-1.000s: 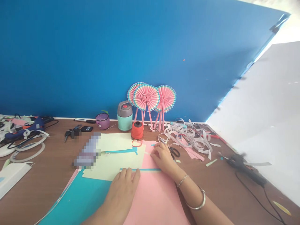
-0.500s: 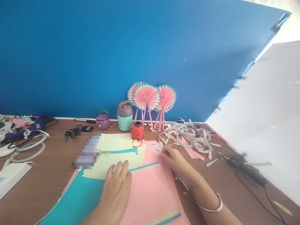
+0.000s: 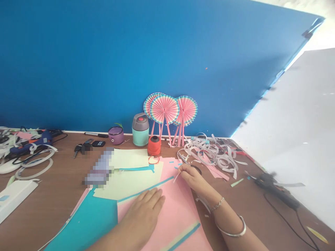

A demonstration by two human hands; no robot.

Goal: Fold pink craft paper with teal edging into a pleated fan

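**Pinching on one side, pressing on the other**

The person's right hand (image 3: 193, 177) is closed in a pinch, thumb and forefinger gripping a pale sliver of paper (image 3: 176, 177) whose free end points down toward the table. Their left hand (image 3: 141, 217) is open and lies flat on a pink sheet (image 3: 178, 218), its fingers spread and ending just below a long teal strip (image 3: 146, 190). That strip lies slantwise across the pink sheet and runs onto a pale green card (image 3: 128, 184). A teal sheet (image 3: 86, 219) lies beside the pink one, and a teal-and-green banded strip (image 3: 183, 236) crosses the pink sheet's near corner. Tiny teal snips (image 3: 171, 161) dot its far end, and dark scissor handles (image 3: 196, 169) show just past the right hand.

Much of the cutting looks done: a heap of pale paper offcuts (image 3: 209, 153) sits to the right, and three pleated paper fans (image 3: 164, 109) stand finished against the wall. Most of the pink sheet looks uncut, and whether the teal strip is fixed down cannot be told.
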